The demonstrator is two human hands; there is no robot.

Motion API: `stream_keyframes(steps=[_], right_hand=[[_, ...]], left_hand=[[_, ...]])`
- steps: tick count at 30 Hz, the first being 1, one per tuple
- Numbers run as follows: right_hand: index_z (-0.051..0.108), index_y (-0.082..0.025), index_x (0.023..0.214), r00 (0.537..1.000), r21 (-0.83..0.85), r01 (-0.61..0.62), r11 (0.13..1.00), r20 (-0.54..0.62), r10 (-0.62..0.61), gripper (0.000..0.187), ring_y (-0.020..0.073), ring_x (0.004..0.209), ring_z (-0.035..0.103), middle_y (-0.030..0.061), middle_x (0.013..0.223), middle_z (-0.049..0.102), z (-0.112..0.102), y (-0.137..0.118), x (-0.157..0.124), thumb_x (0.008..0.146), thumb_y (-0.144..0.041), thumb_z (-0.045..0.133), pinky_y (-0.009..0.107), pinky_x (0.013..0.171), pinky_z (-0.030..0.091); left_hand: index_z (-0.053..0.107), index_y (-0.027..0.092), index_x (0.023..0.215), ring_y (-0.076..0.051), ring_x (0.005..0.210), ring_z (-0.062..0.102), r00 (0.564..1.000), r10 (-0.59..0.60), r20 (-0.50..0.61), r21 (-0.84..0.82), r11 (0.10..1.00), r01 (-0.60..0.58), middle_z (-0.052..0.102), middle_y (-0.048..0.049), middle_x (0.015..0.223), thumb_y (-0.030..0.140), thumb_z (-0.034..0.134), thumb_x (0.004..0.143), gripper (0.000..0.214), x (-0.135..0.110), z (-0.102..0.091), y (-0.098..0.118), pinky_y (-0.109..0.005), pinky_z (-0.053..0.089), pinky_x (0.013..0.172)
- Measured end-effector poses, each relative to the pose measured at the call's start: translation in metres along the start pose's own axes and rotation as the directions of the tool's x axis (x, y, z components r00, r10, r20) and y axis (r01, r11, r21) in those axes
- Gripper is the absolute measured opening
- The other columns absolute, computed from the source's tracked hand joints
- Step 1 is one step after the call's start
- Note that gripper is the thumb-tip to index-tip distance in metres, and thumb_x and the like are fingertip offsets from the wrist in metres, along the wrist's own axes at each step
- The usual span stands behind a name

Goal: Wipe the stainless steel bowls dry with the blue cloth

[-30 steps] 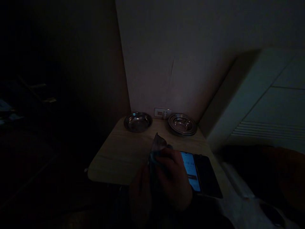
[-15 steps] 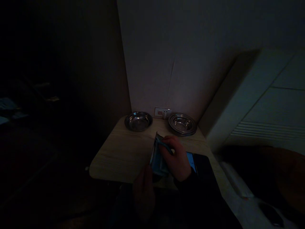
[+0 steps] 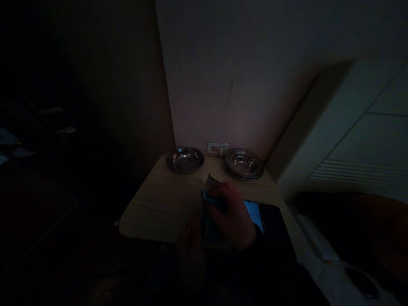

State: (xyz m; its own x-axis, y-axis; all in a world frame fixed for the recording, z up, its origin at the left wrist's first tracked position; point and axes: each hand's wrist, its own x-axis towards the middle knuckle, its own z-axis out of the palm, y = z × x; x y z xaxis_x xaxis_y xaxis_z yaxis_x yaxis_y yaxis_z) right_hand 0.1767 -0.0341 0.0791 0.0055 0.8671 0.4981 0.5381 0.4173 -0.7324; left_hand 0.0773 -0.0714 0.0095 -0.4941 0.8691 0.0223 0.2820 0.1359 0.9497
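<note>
The room is very dark. My right hand (image 3: 232,216) is closed over a bluish folded cloth (image 3: 208,212) above the front of a small pale wooden table (image 3: 159,199). My left hand (image 3: 190,255) sits below it at the table's front edge, its fingers curled against the cloth's lower part. A phone (image 3: 255,212) with a lit screen lies in an open dark case on the table, partly hidden behind my right hand.
A steel bowl (image 3: 185,160) stands at the back left of the table, and a stack of steel bowls (image 3: 245,163) at the back right. A wall socket (image 3: 217,148) sits between them. White furniture (image 3: 350,140) rises on the right; darkness fills the left.
My right hand has slid back down along the cloth toward me and covers more of the phone screen. The cloth's top corner sticks up less. My left hand has stayed almost in place.
</note>
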Motion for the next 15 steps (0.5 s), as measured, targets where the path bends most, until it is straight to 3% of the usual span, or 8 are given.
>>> stream_keyframes(steps=[7,11,14,15], right_hand=[[0.056,-0.022,0.076,0.998,-0.039,-0.014,0.999,0.052,0.016,0.016,0.0213,0.093,0.05,0.0032,0.094,0.056,-0.003,-0.002,0.001,0.067,-0.009,0.06,0.037,0.082,0.039],[0.053,-0.021,0.076,0.999,0.018,-0.035,0.999,0.011,0.035,0.008,0.0194,0.085,0.051,0.0024,0.084,0.055,-0.005,0.005,0.009,0.073,-0.016,0.059,0.035,0.078,0.04],[0.054,-0.022,0.079,0.999,0.023,0.004,1.0,0.045,-0.005,0.011,0.0195,0.091,0.05,0.0031,0.092,0.056,-0.006,0.006,0.006,0.073,-0.013,0.057,0.034,0.08,0.039],[0.054,-0.022,0.079,0.998,0.022,0.009,1.0,0.061,-0.011,0.012,0.0196,0.091,0.05,0.0029,0.093,0.056,-0.006,0.006,0.005,0.072,-0.012,0.057,0.034,0.081,0.038]], left_hand=[[0.068,0.022,0.098,-0.024,0.093,0.062,1.0,0.018,-0.016,0.01,1.0,-0.018,0.068,-0.0084,0.101,0.04,0.046,0.08,0.034,-0.008,0.008,-0.007,-0.033,0.049,0.081],[0.071,0.02,0.087,-0.024,0.084,0.064,0.999,0.05,-0.013,0.0,0.999,-0.05,0.071,-0.009,0.09,0.046,0.043,0.081,0.038,-0.005,0.007,-0.011,-0.033,0.051,0.073],[0.072,0.019,0.081,-0.025,0.085,0.064,0.988,0.141,-0.068,0.012,0.99,-0.141,0.071,-0.0101,0.091,0.052,0.054,0.071,0.039,-0.002,0.004,-0.021,-0.034,0.05,0.078],[0.072,0.019,0.082,-0.025,0.086,0.063,0.969,0.241,-0.051,0.025,0.97,-0.24,0.071,-0.0096,0.092,0.052,0.057,0.068,0.038,-0.001,0.005,-0.025,-0.034,0.05,0.078]])
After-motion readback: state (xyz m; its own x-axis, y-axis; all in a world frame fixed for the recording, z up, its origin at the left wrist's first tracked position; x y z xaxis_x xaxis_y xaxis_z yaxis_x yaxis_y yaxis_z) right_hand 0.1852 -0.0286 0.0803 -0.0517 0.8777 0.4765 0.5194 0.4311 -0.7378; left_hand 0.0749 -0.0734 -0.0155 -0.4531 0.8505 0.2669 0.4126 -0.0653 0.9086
